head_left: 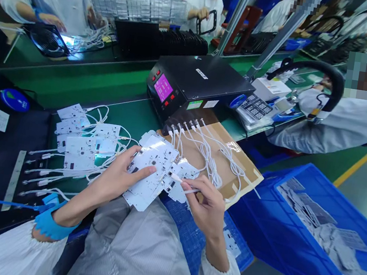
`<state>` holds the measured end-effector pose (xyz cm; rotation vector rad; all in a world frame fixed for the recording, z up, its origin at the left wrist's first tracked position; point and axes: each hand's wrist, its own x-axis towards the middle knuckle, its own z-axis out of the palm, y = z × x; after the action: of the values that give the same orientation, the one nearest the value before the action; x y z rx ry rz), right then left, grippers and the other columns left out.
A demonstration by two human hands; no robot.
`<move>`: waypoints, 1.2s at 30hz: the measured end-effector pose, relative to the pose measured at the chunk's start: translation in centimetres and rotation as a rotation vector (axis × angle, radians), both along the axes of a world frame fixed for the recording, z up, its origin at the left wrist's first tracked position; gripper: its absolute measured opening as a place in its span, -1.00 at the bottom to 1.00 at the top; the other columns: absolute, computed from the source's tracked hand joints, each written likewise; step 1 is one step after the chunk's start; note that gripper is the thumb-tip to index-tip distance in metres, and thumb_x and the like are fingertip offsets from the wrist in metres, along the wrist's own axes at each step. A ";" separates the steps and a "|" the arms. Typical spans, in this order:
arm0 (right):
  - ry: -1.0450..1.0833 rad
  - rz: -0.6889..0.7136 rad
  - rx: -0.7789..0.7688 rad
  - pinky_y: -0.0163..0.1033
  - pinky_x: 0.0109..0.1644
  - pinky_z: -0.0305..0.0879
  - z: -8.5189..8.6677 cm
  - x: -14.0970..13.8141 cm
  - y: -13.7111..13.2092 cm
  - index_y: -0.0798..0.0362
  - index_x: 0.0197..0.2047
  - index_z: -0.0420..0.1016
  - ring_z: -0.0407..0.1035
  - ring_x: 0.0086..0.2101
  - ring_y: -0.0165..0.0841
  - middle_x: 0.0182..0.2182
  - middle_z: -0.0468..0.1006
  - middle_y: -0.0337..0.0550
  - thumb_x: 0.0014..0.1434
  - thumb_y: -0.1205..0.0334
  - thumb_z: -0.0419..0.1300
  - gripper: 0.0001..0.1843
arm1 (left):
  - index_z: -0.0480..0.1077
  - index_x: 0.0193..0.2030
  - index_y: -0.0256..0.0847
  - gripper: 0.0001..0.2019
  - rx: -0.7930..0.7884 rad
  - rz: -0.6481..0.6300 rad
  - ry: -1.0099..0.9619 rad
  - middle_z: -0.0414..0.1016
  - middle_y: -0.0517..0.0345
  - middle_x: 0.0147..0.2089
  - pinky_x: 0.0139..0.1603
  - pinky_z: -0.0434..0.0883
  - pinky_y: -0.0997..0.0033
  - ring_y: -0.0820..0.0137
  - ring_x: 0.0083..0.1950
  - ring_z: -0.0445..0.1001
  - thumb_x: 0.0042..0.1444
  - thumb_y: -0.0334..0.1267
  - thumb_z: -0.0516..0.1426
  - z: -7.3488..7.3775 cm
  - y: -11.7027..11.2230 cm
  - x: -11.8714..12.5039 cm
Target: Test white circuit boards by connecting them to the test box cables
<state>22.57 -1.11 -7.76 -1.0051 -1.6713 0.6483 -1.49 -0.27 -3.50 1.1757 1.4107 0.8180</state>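
My left hand (131, 171) is closed on the left edge of a white circuit board (152, 165), thumb on top, held above my lap. In my right hand (205, 199) a white cable plug (177, 178) is pinched between thumb and fingers. The plug's tip meets the board's right edge; whether it is seated in a socket I cannot tell. Another white board (182, 178) lies just behind, partly hidden by the held one. A blue wrist strap (55, 222) with a blue cord circles my left wrist.
More white boards (80, 152) with cables lie at the left on the green bench. A black box (198, 78) with a lit pink screen stands behind; white cables (207, 152) cross cardboard. A blue bin (313, 237) stands right. A blue tray (187, 233) is beside my lap. Co-workers sit around.
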 end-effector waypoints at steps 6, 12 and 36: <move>0.064 0.017 -0.234 -0.33 -0.51 0.28 -0.5 -0.2 -0.2 -0.01 -0.15 0.71 0.38 -0.51 -0.47 -0.34 0.56 -0.17 0.35 0.20 0.30 -0.87 | 0.34 0.15 -0.16 -0.40 0.001 0.046 0.103 0.63 -0.05 0.01 -0.21 0.59 0.23 0.09 -0.03 0.65 0.13 0.17 0.32 -0.6 0.2 0.0; 0.268 0.249 -0.827 -0.43 -0.72 0.02 -0.1 3.1 0.1 0.02 0.06 0.61 0.17 -0.72 -0.59 -0.40 0.58 -0.22 0.26 -0.09 0.38 -0.56 | 0.34 0.12 -0.13 -0.48 -0.075 -0.017 -0.012 0.63 0.00 0.03 -0.19 0.59 0.25 0.12 -0.04 0.66 0.19 0.14 0.29 -0.6 0.0 -0.3; -0.175 0.165 -0.048 -0.25 -0.26 0.57 1.2 -0.2 1.2 -0.07 0.07 0.69 0.55 -0.37 -0.41 -0.23 0.62 -0.15 0.39 0.31 0.27 -0.75 | 0.46 0.27 -0.06 -0.49 0.037 -0.255 0.265 0.58 0.05 0.23 -0.16 0.49 0.28 0.16 -0.01 0.60 0.36 0.18 0.09 -0.6 -2.2 2.8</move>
<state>22.39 0.11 -6.55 -0.9879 -1.9153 0.7290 1.27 -2.50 -4.10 1.4998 1.4223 0.5254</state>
